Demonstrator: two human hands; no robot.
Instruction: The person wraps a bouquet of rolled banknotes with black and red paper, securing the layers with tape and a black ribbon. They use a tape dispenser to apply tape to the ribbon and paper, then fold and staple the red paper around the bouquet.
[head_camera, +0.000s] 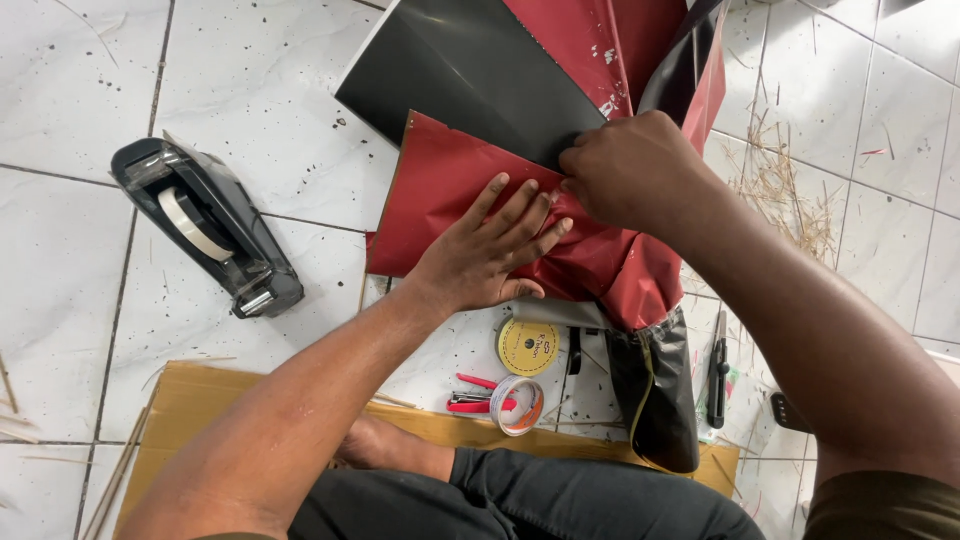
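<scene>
Red wrapping paper (440, 195), glossy, spread on white tile floor (250, 80) just ahead of the knees, partly under a black sheet (470, 70). Left hand (485, 255) flat on it, fingers splayed, palm pinning, nothing grasped. Right hand (625, 170) curled shut at the fold where red meets black, pinching a gathered ridge of the paper. Best handled, by the look of it, with steady downward pressure from the flat palm while the pinching fingers draw the crease tight; creased paper near the wrist likely to tear if tugged hard. Near edge of the sheet bare toward the left, open tile beyond. Tape dispenser (205, 225) well apart on that side. Close below: yellow ribbon spool (527, 347), small tape roll (517, 405), red stapler (475, 395). Black cutter (717, 370) to the right, straw litter (785, 190) beyond. Cardboard (190, 410) under the legs. Freest room leftward.
</scene>
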